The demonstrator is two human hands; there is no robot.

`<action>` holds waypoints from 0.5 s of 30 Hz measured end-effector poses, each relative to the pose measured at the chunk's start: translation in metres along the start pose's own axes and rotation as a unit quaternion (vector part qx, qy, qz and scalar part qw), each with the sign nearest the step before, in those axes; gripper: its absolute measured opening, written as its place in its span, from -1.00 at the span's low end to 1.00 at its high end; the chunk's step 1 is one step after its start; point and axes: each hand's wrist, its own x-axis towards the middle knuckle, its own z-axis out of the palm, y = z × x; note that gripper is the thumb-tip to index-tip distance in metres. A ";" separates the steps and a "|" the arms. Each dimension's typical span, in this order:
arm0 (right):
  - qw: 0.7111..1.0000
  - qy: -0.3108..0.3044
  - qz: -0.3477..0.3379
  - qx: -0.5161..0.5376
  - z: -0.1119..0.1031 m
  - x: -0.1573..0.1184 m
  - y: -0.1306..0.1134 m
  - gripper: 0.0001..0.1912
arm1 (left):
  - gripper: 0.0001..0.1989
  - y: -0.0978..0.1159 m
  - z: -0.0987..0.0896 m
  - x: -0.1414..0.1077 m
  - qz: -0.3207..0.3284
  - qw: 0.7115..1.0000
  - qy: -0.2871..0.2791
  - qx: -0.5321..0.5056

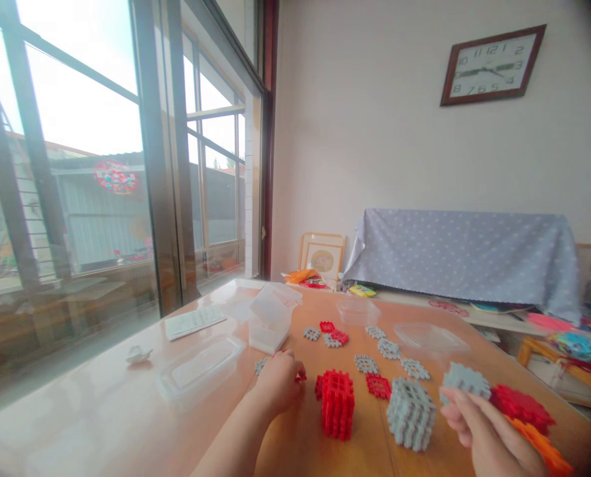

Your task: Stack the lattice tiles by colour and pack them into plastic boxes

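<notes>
My hands are well apart, both over the table (295, 457). My left hand (280, 381) is bent down, fingers curled, with a red bit (301, 378) showing at the fingertips; I cannot tell whether they are closed on it. A grey tile (260, 366) lies part hidden just beyond that hand, and the open tub (270, 331) stands behind it.

My right hand (494, 430) is at the near right, thumb and fingers at the left corner of the grey plate (467, 379); whether they grip it or only touch it I cannot tell. Beside that plate lie the red plate (524, 407) and, nearer me, the orange plate (544, 445), the latter partly covered by my hand.

Between my hands stand two blocks, apart: the red block (339, 405) on the left and the grey block (411, 414) on the right. Loose grey and red tiles lie flat behind them, the red tile (378, 385) being between the blocks and slightly farther off. To the left I note a clear lid (201, 368) and a booklet (195, 322)
</notes>
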 end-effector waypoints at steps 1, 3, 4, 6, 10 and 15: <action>1.000 -0.005 0.003 0.001 0.000 -0.001 -0.001 -0.42 | -0.74 -0.001 0.000 0.000 -0.003 1.000 -0.006 -0.003; 1.000 -0.005 0.008 0.005 0.000 -0.003 -0.005 -0.43 | -0.67 -0.003 -0.001 -0.002 -0.010 1.000 -0.024 -0.013; 1.000 -0.002 0.009 0.007 0.001 -0.004 -0.006 -0.42 | -0.57 -0.004 -0.001 -0.004 -0.013 0.999 -0.036 -0.021; 1.000 0.003 0.013 0.009 0.001 -0.006 -0.009 -0.41 | -0.31 -0.008 -0.004 -0.008 -0.019 0.997 -0.058 -0.041; 1.000 0.013 0.016 0.009 0.002 -0.009 -0.014 -0.39 | -0.23 -0.018 -0.011 -0.015 -0.019 0.994 -0.076 -0.074; 1.000 0.018 0.016 0.012 0.004 -0.010 -0.020 -0.37 | -0.41 -0.025 -0.017 -0.013 -0.008 0.994 -0.077 -0.074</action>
